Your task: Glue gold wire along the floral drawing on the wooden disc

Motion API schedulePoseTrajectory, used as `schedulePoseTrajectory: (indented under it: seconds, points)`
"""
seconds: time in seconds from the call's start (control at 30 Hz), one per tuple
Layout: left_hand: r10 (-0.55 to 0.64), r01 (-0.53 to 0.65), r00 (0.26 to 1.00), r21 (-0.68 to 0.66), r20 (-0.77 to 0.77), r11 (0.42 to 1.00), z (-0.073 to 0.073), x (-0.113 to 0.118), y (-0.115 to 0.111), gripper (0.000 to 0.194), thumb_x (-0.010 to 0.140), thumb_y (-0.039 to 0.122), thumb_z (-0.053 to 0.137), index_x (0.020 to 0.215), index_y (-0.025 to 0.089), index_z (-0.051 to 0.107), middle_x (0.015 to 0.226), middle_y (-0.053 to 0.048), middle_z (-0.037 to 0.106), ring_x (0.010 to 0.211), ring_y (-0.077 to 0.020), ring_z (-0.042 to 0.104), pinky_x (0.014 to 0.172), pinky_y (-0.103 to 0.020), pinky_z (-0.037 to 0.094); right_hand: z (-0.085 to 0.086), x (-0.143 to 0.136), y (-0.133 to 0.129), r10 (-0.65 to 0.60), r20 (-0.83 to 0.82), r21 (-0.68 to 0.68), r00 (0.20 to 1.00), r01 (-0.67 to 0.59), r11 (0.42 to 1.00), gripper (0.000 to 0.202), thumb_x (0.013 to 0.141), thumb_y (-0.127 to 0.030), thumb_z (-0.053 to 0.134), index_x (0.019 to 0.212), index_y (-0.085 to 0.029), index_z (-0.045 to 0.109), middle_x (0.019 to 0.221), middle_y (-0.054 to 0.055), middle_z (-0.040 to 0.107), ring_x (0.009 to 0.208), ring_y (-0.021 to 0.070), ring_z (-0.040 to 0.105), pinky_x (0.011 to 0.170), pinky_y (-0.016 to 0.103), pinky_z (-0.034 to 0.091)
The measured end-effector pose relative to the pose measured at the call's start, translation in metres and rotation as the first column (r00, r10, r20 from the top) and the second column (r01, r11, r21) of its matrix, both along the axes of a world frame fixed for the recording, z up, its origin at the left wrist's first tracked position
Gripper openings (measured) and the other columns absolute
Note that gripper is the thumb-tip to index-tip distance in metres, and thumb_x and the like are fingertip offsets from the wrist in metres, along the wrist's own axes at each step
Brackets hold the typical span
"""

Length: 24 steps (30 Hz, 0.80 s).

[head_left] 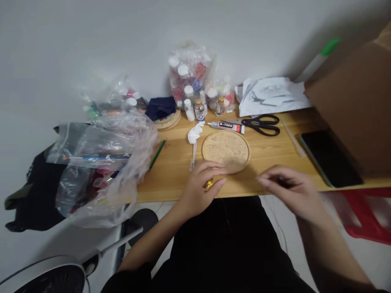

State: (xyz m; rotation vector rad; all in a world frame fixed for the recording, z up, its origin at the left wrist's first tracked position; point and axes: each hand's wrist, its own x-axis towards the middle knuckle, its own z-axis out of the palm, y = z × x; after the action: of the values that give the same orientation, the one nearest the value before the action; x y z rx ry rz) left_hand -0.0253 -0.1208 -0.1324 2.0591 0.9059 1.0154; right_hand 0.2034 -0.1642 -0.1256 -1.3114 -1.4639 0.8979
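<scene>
your left fingers [215, 169] loosely curled, holding a small shiny gold object [209, 184], axis unclear, beside round tan wooden plaque [226, 150], your right fingers [269, 179] pinched, contents unclear

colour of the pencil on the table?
Green pencil, seen best in the head view.

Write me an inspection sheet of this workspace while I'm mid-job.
Surface: wooden tabletop, bare patches in front of the pencil.
Job's things: round board with line drawing, lying flat; small yellow item at the left hand.
Clutter: plastic bags at left; glue tube and scissors behind the board; phone at right.
Hands: left at the board's near edge, apparently holding the yellow item; right raised, fingertips together, contents unclear.
Cables: thin cord-like line on the floor.
Surroundings: fan lower left, red stool lower right.
</scene>
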Motion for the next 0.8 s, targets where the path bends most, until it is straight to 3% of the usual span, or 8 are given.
schedulePoseTrajectory:
  seconds: [0.07,0.17,0.27,0.4,0.53,0.67,0.8]
  points:
    - [-0.062,0.080,0.993,-0.186,0.101,0.979,0.014,0.017,0.005,0.016,0.094,0.023,0.061,0.107,0.018,0.067,0.111,-0.009,0.072,0.109,-0.0183,0.067,0.099,-0.036,0.053,0.016,0.006,0.011,-0.077,-0.156,0.022,0.985,0.082,0.996,0.019,0.080,-0.038,0.077,0.074,-0.022,0.069,0.060,-0.002,0.063,0.050,0.0069,0.054,0.045,0.017,0.043]
    - [-0.180,0.283,0.950,-0.457,0.256,0.843,0.024,0.048,0.011,0.017,0.094,0.030,0.062,0.105,0.017,0.065,0.110,-0.008,0.072,0.106,-0.0172,0.067,0.098,-0.033,0.052,0.032,0.000,0.033,-0.080,-0.319,-0.043,0.944,0.070,0.997,0.020,0.077,-0.037,0.080,0.074,-0.022,0.067,0.061,-0.004,0.058,0.049,0.0050,0.049,0.045,0.016,0.042]
    - [-0.039,0.281,0.928,-0.627,0.371,0.727,0.016,0.071,0.018,0.018,0.090,0.033,0.066,0.090,0.016,0.060,0.088,-0.004,0.068,0.082,-0.0140,0.067,0.080,-0.030,0.054,0.033,-0.014,0.057,-0.040,-0.458,-0.198,0.888,-0.058,0.978,0.029,0.075,-0.042,0.081,0.070,-0.020,0.062,0.051,-0.006,0.047,0.039,0.0047,0.040,0.035,0.017,0.035]
    - [0.114,0.264,0.905,-0.752,0.409,0.604,0.000,0.079,0.029,0.013,0.088,0.025,0.066,0.084,0.016,0.057,0.078,0.001,0.063,0.072,-0.0109,0.065,0.071,-0.025,0.052,0.022,-0.024,0.077,-0.145,-0.579,-0.338,0.802,-0.075,0.938,0.036,0.068,-0.044,0.084,0.069,-0.020,0.058,0.045,-0.010,0.035,0.036,0.0036,0.029,0.031,0.016,0.031]
    - [0.170,0.226,0.900,-0.764,0.401,0.604,-0.003,0.078,0.035,0.012,0.088,0.019,0.065,0.080,0.016,0.057,0.075,0.002,0.062,0.072,-0.0108,0.064,0.068,-0.023,0.051,0.011,-0.026,0.081,-0.225,-0.564,-0.402,0.794,-0.027,0.915,0.034,0.067,-0.043,0.084,0.074,-0.020,0.060,0.047,-0.010,0.037,0.038,0.0047,0.033,0.032,0.017,0.034]
    - [0.186,0.181,0.913,-0.768,0.364,0.614,-0.002,0.079,0.037,0.008,0.087,0.016,0.063,0.081,0.015,0.059,0.078,0.000,0.065,0.075,-0.0115,0.064,0.073,-0.025,0.051,0.008,-0.024,0.082,-0.207,-0.381,-0.343,0.901,0.071,0.937,0.029,0.073,-0.043,0.080,0.075,-0.019,0.064,0.057,-0.004,0.055,0.043,0.0069,0.047,0.036,0.018,0.039]
    - [0.182,0.269,0.863,-0.732,0.472,0.626,-0.008,0.082,0.038,0.010,0.088,0.025,0.063,0.089,0.015,0.062,0.086,-0.004,0.068,0.083,-0.0146,0.065,0.079,-0.028,0.053,0.010,-0.021,0.081,-0.140,-0.190,-0.235,0.972,0.093,0.967,0.018,0.077,-0.035,0.075,0.076,-0.018,0.068,0.061,-0.002,0.061,0.047,0.0076,0.050,0.040,0.019,0.038]
